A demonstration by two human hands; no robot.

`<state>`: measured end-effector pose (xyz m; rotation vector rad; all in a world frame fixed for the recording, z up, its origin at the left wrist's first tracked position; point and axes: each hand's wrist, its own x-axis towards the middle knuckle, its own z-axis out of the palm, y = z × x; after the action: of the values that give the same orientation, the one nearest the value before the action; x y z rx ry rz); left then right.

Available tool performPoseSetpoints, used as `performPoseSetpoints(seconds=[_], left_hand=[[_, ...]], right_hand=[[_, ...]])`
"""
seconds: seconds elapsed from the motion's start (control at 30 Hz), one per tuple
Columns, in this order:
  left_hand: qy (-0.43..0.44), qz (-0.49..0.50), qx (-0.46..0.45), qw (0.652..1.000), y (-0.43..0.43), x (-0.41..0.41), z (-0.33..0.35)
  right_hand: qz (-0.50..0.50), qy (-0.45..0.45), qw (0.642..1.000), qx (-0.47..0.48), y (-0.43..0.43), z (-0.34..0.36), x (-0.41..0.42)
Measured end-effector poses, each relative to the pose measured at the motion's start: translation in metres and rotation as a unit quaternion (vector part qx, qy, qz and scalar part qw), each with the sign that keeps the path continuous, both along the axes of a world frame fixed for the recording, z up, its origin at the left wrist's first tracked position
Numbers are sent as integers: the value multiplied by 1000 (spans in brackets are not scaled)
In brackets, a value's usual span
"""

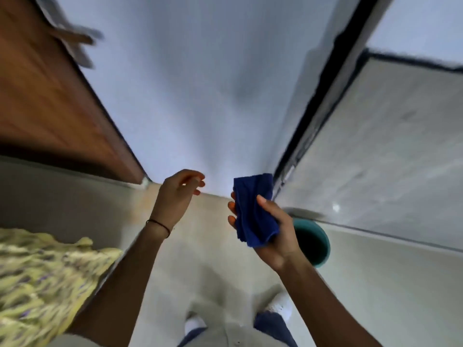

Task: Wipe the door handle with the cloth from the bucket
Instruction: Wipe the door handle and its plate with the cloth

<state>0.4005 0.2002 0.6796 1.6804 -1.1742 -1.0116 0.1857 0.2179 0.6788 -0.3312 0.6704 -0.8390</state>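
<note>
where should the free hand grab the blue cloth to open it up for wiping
Take the upper edge of the blue cloth, which stands clear above the right hand. The right thumb and fingers pinch its middle and lower part, so that top edge is the only exposed part. The empty left hand should probably come in from the left, level with it.

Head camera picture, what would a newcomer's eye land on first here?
First the blue cloth, gripped in the right hand just right of centre, bright against the pale wall. Next the left hand beside it, open and empty, fingers loosely curled. Then the teal bucket on the floor, partly hidden behind the right hand, and the blurred door handle at the upper left on the brown door.
</note>
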Motion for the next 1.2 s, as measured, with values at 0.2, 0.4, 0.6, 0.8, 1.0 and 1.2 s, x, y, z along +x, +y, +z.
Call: performPoseSetpoints(seconds=[0.2, 0.4, 0.6, 0.8, 1.0, 1.2], left_hand=[[10, 124, -90, 988, 17, 126, 58], [-11, 153, -157, 976, -18, 205, 101], [-42, 162, -172, 971, -79, 271, 107], [-114, 200, -116, 966, -143, 346, 89], [-179, 199, -104, 958, -196, 404, 81], [-258, 225, -146, 928, -251, 449, 74]], right_hand=[[43, 6, 997, -71, -27, 50, 111], [41, 16, 991, -124, -95, 91, 194], [12, 66, 979, -195, -176, 105, 267], [-14, 200, 948, -249, -255, 102, 345], [-54, 308, 889, -333, -303, 107, 408], [-90, 406, 809, -415, -333, 112, 461]])
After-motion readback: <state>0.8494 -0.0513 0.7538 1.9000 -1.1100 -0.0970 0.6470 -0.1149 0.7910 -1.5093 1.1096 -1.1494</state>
